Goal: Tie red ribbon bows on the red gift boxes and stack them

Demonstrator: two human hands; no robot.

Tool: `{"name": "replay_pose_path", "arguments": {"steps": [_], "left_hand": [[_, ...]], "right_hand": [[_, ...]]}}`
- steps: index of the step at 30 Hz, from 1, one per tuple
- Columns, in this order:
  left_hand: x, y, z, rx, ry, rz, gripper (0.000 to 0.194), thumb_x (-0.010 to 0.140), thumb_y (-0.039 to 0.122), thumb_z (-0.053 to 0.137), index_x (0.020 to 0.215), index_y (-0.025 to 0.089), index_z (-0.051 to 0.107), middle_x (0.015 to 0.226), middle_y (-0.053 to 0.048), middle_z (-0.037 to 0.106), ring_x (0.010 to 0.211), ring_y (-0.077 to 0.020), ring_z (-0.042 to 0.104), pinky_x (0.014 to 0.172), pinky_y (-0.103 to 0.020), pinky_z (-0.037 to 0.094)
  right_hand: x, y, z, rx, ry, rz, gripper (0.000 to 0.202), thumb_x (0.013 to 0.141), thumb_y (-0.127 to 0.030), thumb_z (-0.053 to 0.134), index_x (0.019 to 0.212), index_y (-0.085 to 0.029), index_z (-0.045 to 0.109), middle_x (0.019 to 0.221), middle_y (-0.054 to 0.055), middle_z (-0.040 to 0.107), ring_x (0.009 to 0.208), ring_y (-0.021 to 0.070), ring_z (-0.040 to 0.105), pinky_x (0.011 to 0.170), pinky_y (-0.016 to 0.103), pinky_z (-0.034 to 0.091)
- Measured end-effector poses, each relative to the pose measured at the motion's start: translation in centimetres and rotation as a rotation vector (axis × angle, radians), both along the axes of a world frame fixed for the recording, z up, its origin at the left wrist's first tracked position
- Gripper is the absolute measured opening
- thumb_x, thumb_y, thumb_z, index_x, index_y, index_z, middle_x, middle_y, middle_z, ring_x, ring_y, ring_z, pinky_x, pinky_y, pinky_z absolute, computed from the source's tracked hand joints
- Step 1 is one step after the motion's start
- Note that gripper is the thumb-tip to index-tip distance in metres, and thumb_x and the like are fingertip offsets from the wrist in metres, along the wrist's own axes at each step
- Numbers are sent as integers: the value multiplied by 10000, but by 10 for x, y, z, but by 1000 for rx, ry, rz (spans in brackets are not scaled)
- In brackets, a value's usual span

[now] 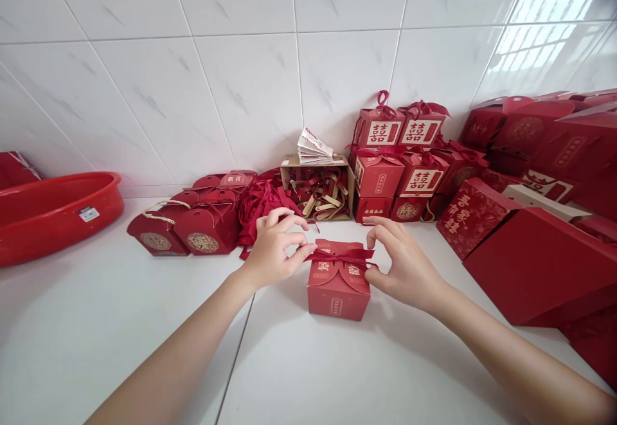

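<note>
A red gift box (pixel 337 296) with gold lettering and scalloped closing flaps sits upright on the white surface in front of me. Across its top runs a dark red ribbon (pixel 341 256), crossed or knotted in the middle, its tails pointing left and right. My left hand (pixel 279 248) pinches the left end between thumb and finger. On the other side, my right hand (pixel 402 264) is curled at the box's right edge, thumb low beside the flap and fingers bent above. It appears to grip a ribbon tail there, though the contact point is partly hidden.
Behind the box are a pile of red ribbon (pixel 265 206), a cardboard box (pixel 349 187) of straps, and a stack of printed papers (pixel 314 146). Finished-looking boxes (pixel 378 177) are stacked behind; larger red boxes (pixel 535 251) crowd the right. Rope-handled boxes (pixel 161 235) and a red basin (pixel 58 219) stand left.
</note>
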State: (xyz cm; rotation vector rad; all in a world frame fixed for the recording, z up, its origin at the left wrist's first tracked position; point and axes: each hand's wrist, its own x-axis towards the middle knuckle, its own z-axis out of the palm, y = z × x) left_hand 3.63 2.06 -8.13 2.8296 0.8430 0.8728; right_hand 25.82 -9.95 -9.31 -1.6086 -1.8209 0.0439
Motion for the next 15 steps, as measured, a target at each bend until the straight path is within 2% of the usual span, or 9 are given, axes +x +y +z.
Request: {"name": "replay_pose_path", "arguments": {"steps": [2, 4, 6, 7, 9, 11, 13, 15], "left_hand": [[0, 0, -5, 26, -31, -1, 299, 851, 342, 568, 595, 207, 640, 1027, -46, 678, 1143, -294, 416, 916, -486, 262], [1, 0, -13, -25, -89, -14, 300, 861, 311, 553, 589, 195, 603, 990, -43, 680, 1128, -278, 451, 934, -478, 270], [3, -1, -22, -171, -190, -53, 305, 875, 302, 533, 596, 183, 562, 963, -46, 664, 1063, -244, 509, 947, -448, 310], [5, -2, -27, -267, -254, -80, 306, 883, 312, 524, 608, 181, 549, 953, -50, 651, 1019, -224, 536, 937, -422, 346], [8, -5, -37, -431, -369, -132, 312, 902, 347, 495, 644, 178, 539, 934, -59, 626, 941, -195, 569, 886, -362, 418], [11, -10, -48, -501, -438, -150, 314, 926, 383, 445, 708, 178, 539, 921, -68, 610, 914, -189, 580, 847, -334, 457], [14, -16, -58, -497, -509, -150, 265, 950, 389, 387, 920, 183, 552, 1024, -88, 597, 974, -198, 585, 875, -346, 468], [15, -22, -65, -458, -618, -198, 333, 965, 382, 351, 1250, 224, 416, 1258, -122, 508, 1108, -218, 562, 959, -393, 444]], "right_hand": [[3, 1, -1, -11, 29, -19, 237, 655, -151, 559, 819, -208, 398, 1267, 69, 495, 1161, 273, 437, 925, 472, 374], [8, 1, -3, -51, 124, 9, 209, 715, -182, 564, 865, -212, 422, 1251, 68, 507, 1169, 260, 449, 938, 461, 381], [14, 1, -4, -156, 261, 158, 264, 804, -256, 555, 1046, -230, 451, 1303, 69, 472, 1224, 233, 429, 986, 438, 376], [15, 0, -5, -229, 316, 259, 392, 822, -301, 574, 1178, -244, 419, 1352, 71, 429, 1258, 221, 405, 1016, 422, 366], [15, -1, -8, -340, 356, 414, 722, 765, -357, 681, 1361, -262, 285, 1427, 81, 338, 1298, 216, 366, 1062, 388, 341], [11, -1, -13, -336, 339, 455, 886, 664, -306, 772, 1386, -255, 261, 1416, 89, 339, 1276, 223, 384, 1056, 362, 352], [6, 2, -18, -250, 315, 439, 823, 641, -232, 765, 1338, -244, 327, 1346, 88, 409, 1219, 224, 433, 1020, 354, 383], [7, 6, -17, -151, 298, 404, 729, 663, -212, 726, 1298, -236, 368, 1278, 87, 466, 1147, 228, 488, 974, 365, 415]]}}
